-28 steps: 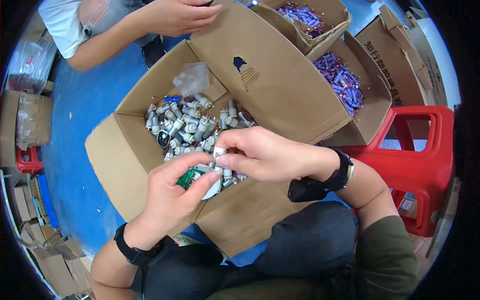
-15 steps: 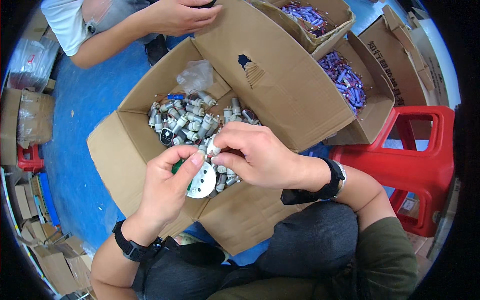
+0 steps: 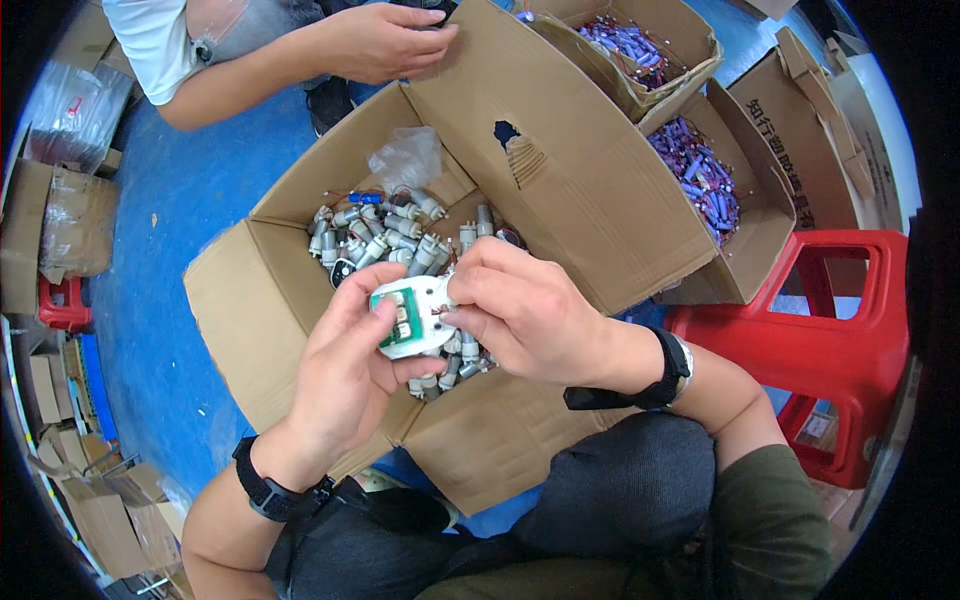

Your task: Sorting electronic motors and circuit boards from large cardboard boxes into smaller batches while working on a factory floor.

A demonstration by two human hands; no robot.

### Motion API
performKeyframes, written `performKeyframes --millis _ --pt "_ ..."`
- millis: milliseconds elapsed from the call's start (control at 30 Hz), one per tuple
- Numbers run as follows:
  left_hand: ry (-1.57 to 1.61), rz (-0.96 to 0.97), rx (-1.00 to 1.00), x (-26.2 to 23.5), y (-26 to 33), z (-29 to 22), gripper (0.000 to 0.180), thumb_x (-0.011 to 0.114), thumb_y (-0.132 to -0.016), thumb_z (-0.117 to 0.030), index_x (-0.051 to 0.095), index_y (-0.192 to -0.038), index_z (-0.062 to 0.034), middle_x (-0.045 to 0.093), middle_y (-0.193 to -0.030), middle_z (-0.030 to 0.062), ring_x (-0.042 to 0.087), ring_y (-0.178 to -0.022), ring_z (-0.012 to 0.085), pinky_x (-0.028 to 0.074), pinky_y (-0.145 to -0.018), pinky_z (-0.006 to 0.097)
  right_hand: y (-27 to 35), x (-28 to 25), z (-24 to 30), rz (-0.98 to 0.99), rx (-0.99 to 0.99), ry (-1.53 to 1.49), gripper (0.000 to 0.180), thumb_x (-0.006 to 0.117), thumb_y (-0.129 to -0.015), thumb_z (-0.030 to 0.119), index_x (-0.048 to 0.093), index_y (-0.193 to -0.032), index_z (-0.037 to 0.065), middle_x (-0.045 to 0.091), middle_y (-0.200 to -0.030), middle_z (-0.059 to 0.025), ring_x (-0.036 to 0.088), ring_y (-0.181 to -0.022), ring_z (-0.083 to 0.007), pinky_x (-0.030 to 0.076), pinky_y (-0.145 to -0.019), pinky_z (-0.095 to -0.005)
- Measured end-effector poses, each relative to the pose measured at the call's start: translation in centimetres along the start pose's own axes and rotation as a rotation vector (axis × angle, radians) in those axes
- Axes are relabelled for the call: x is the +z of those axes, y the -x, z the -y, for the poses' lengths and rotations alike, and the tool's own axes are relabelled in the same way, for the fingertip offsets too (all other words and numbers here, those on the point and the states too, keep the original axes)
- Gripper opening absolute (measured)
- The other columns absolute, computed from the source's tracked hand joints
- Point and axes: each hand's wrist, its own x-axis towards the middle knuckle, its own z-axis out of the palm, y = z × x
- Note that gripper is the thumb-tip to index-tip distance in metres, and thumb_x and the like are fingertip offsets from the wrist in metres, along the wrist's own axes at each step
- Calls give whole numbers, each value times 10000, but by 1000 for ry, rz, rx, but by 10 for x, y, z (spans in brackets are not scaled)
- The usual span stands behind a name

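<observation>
My left hand [image 3: 345,345] is closed on a white plastic plate with rounded edges [image 3: 428,292], which carries a green circuit board [image 3: 388,310] facing up. At the plate's right edge, my right hand [image 3: 525,305] is pinched; thin reddish wires show beside its fingertips, but what lies between them is hidden. Both hands are above an open cardboard box [image 3: 235,310]. Inside it, under my hands, lies a heap of small grey-and-white motors [image 3: 400,235] with wires. A crumpled clear plastic bag [image 3: 408,158] rests at the box's far side.
Across the box, another person's hand [image 3: 385,42] rests by a raised, torn flap [image 3: 570,150]. Two boxes of purple wired cylinders, one nearer [image 3: 692,180] and one farther [image 3: 628,50], stand at right, beyond a red plastic stool [image 3: 790,330]. Cartons [image 3: 75,225] line the left.
The white plate has been turned in my left hand, so its circuit board now faces up instead of its side with holes. My right hand stays pinched near its edge.
</observation>
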Motion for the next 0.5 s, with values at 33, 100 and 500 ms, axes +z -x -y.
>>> performKeyframes --millis 33,100,500 --pt "0 0 2 1 0 1 281 400 -911 -180 360 -1164 -64 502 -1033 97 550 -906 175 518 -720 326 0 0 1 24 20 -4 126 610 -707 34 528 -801 46 470 -760 -90 528 -634 -275 432 -524 -350" --pt "-20 -52 78 2 0 4 297 442 -891 -125 348 -1167 -65 510 -1034 94 547 -920 184 514 -737 325 1 1 0 5 16 -19 122 613 -704 36 536 -798 47 471 -750 -89 526 -629 -273 431 -524 -351" --pt "-130 -15 160 1 0 4 317 451 -883 -66 352 -1183 -58 522 -1068 95 537 -956 158 490 -797 303 -2 -4 2 80 -129 278 86 563 -685 80 511 -752 61 425 -681 -61 533 -585 -199 441 -449 -293"
